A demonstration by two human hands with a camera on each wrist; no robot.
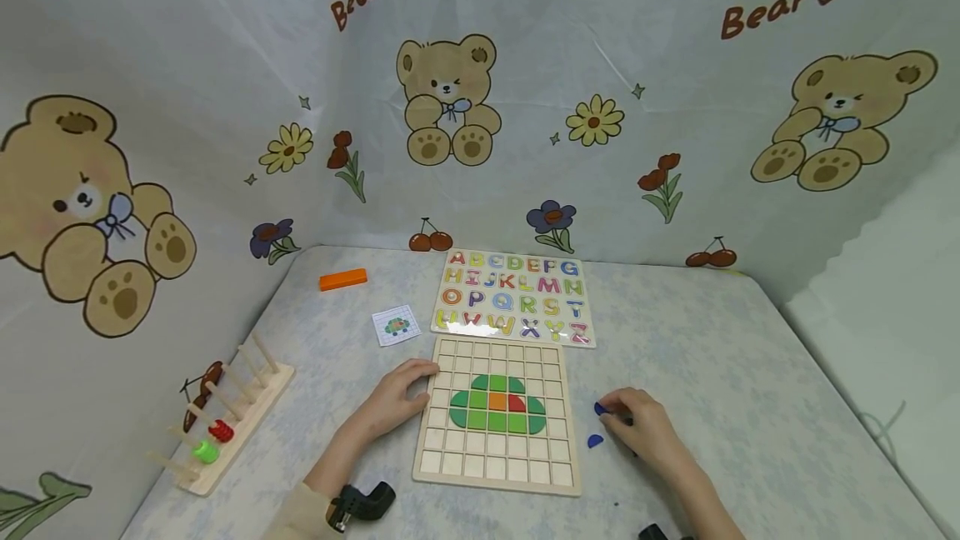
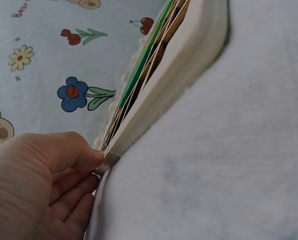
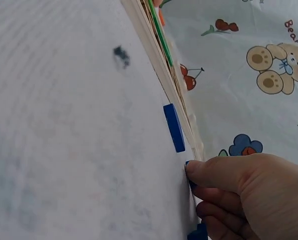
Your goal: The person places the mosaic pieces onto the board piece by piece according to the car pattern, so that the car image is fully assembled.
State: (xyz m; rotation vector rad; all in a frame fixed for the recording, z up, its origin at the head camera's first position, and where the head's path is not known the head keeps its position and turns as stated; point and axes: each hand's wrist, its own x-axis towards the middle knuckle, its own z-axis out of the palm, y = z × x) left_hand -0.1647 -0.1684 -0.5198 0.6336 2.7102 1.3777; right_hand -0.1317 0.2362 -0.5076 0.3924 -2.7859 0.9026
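A wooden grid board [image 1: 495,467] lies flat on the table, with green, orange and red pieces [image 1: 497,420] set in its middle cells. My left hand [image 1: 396,398] rests against the board's left edge, touching it with thumb and fingertips. To the right of the board, my right hand [image 1: 643,427] pinches a small blue piece [image 1: 599,408] between thumb and finger. That piece is mostly covered by the fingertips. A blue half-round piece [image 1: 595,441] lies between hand and board. In the right wrist view another blue piece [image 3: 198,232] shows beside the curled fingers.
Behind the grid board lies an alphabet board [image 1: 512,298]. A small picture card [image 1: 396,326] and an orange bar [image 1: 342,279] are to its left. A wooden peg rack [image 1: 243,432] with red and green beads stands at the left edge. A bear-print cloth [image 1: 525,65] hangs behind.
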